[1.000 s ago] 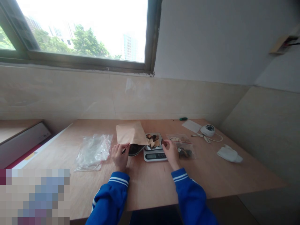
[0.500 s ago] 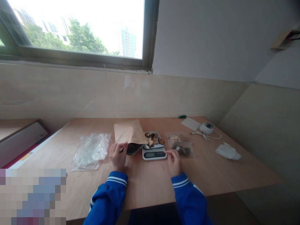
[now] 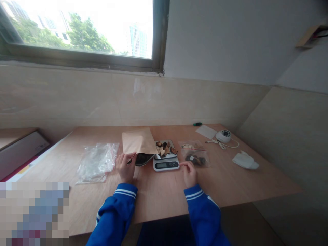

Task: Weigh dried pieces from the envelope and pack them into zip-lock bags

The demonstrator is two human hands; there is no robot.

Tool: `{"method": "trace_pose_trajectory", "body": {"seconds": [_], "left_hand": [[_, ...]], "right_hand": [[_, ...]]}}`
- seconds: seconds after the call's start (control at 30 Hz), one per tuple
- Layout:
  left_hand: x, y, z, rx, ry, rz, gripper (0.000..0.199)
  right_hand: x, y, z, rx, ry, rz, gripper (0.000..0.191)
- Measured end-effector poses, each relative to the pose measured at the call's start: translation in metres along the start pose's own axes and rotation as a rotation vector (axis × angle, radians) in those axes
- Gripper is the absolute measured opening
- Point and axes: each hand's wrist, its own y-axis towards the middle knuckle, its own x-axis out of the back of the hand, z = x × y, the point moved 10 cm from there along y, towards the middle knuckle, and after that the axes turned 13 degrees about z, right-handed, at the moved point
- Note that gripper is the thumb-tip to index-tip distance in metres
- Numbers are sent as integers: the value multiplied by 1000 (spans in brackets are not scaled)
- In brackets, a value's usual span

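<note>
Extending over the front edge of the counter (image 3: 159, 205), two blue sleeves (image 3: 116, 208) with white stripes are seen. By the left hand (image 3: 126, 167), the mouth of a brown paper bag (image 3: 139, 140) is pinched in closed fingers, its dark opening turned toward the front edge. The right hand (image 3: 190, 173) is held with one finger extended at the right side of a white scale (image 3: 165, 169); whether anything is enclosed by the curled fingers cannot be told. The scale's display (image 3: 161, 165) and button markings are too small to be read. On its tray, dried brown pieces (image 3: 164, 150) are heaped, the paper bag's corner beside them. Toward the left edge, clear plastic bags (image 3: 97, 160) are piled. Right of the scale, a zip bag (image 3: 202, 161) is marked by a small white label (image 3: 191, 158), illegible here. Toward the right edge are placed a crumpled white item (image 3: 244, 160) and, farther back, a white dome camera (image 3: 223, 136). By the back edge, a green-handled tool (image 3: 197, 124) is laid.
</note>
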Motion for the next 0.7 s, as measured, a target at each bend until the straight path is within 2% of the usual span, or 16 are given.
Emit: {"method": "trace_pose_trajectory", "body": {"seconds": [0.17,0.23,0.3,0.37,0.43,0.5,0.6,0.7], "left_hand": [[-1,0,2,31,2,13,12],[-1,0,1,27,-5,13,11],[-1,1,0,21,-11,14,11],[-1,2,0,16,-16,14,11],[-2,2,0,11,-24,17,10],[-2,1,0,12,-34,18,8],[-1,-1,3,32,-46,7,9],[1,-2,5,64,-40,-10,11]], "right_hand": [[2,2,3,34,-43,-10,23],[1,0,19,111,-83,-8,24],[-9,-7,46,235,-119,45,26],[-34,-20,79,360,-133,172,30],[-71,-35,109,443,-130,357,41],[-111,-46,132,467,-159,518,51],[-161,-47,148,447,-290,623,53],[-199,-33,140,346,-515,689,49]]}}
